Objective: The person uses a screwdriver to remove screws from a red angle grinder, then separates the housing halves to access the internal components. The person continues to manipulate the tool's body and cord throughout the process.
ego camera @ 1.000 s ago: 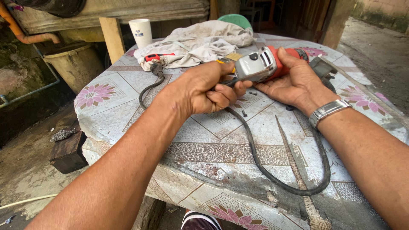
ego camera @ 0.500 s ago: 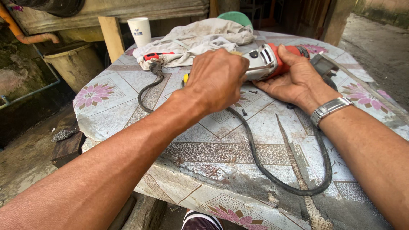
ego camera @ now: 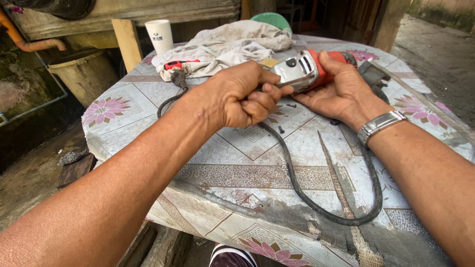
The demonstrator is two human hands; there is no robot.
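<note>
A red and silver angle grinder point(ego camera: 308, 70) lies on a round table covered with a flowered cloth point(ego camera: 237, 168). My right hand point(ego camera: 341, 91) grips the grinder's red body from below and behind, a metal watch on its wrist. My left hand point(ego camera: 242, 94) is closed in a fist at the grinder's silver head, around a slim tool whose shape is hidden by the fingers. The grinder's black cord point(ego camera: 321, 207) loops across the table toward the near edge. Small dark screws point(ego camera: 281, 129) lie on the cloth beside my left hand.
A crumpled grey rag point(ego camera: 227, 44) lies at the back of the table with a red-handled tool point(ego camera: 178, 65) on it. A white cup point(ego camera: 160, 35) stands at the back left. A round bucket point(ego camera: 84, 71) and an orange pipe point(ego camera: 29, 44) are left of the table.
My left hand has turned at the grinder's head, rolling from palm-down over it to a fist beside it. My right hand keeps its hold on the body.
</note>
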